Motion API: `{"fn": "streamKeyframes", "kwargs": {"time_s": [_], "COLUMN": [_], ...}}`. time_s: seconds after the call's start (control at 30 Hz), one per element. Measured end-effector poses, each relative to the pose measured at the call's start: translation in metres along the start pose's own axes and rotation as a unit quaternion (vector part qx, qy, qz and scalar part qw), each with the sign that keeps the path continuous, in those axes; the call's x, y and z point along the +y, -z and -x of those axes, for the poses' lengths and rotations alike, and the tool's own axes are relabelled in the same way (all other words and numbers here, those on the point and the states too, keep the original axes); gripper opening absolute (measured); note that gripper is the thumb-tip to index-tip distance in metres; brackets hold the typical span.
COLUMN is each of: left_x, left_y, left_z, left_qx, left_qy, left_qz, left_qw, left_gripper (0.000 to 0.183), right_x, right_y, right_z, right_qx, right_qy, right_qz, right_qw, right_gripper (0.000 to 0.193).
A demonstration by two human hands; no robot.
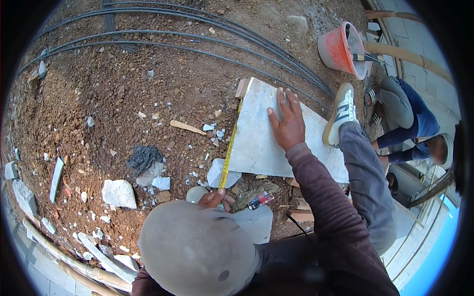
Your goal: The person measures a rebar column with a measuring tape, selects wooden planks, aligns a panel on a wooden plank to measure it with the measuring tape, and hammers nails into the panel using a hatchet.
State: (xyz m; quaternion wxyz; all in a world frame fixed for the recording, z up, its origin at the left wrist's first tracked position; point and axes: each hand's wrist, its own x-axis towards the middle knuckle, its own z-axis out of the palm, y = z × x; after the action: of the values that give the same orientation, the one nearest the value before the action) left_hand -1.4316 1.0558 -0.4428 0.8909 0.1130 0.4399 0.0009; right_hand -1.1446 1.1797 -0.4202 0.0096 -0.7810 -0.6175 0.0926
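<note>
The right hand (pixel 288 124) lies flat, fingers spread open, on the pale marble slab (pixel 266 148), which rests on the gravel at the centre of the scene with its far corner toward the bundle of dark rebar rods (pixel 207 37). The left hand (pixel 216 199) shows only in part from behind the person's grey-capped knee or head covering (pixel 197 249); its fingers curl around the near end of a yellow tape measure (pixel 229 148), pinching it, though the exact grip is partly hidden. The tape runs from that hand along the slab's left edge to its far left corner.

To measure well, the tape should lie taut and straight, flush along the edge rather than drifting across the gravel. The flat right palm seems meant to steady the slab, so its pressure should go straight down, since the stone sits on loose rubble and could rock. The far end of the tape should sit hooked squarely on the corner.

Near the slab lie white stone chips (pixel 118 193), a dark rag (pixel 143 158) and a red marker or small tool (pixel 260 200). The person's white shoe (pixel 341 111) rests at the slab's right edge. Far right stands an orange bucket (pixel 340 49); another person (pixel 410 123) crouches at the right.
</note>
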Motion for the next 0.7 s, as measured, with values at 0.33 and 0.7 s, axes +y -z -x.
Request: {"fn": "streamKeyframes", "kwargs": {"time_s": [0.33, 0.7], "left_x": [0.0058, 0.0078], "left_y": [-0.0004, 0.0001], "left_z": [0.0021, 0.0055], "left_qx": [-0.006, 0.000], "left_qy": [-0.008, -0.005], "left_qz": [-0.003, 0.002], "left_qw": [1.000, 1.000], "left_gripper": [0.056, 0.053], "right_x": [-0.0037, -0.0020], "right_y": [0.0010, -0.0005], "right_z": [-0.0016, -0.0012], "right_qx": [-0.011, -0.007], "right_qy": [-0.004, -0.002], "right_qz": [0.002, 0.005], "right_qw": [1.000, 1.000], "right_gripper": [0.061, 0.061]}}
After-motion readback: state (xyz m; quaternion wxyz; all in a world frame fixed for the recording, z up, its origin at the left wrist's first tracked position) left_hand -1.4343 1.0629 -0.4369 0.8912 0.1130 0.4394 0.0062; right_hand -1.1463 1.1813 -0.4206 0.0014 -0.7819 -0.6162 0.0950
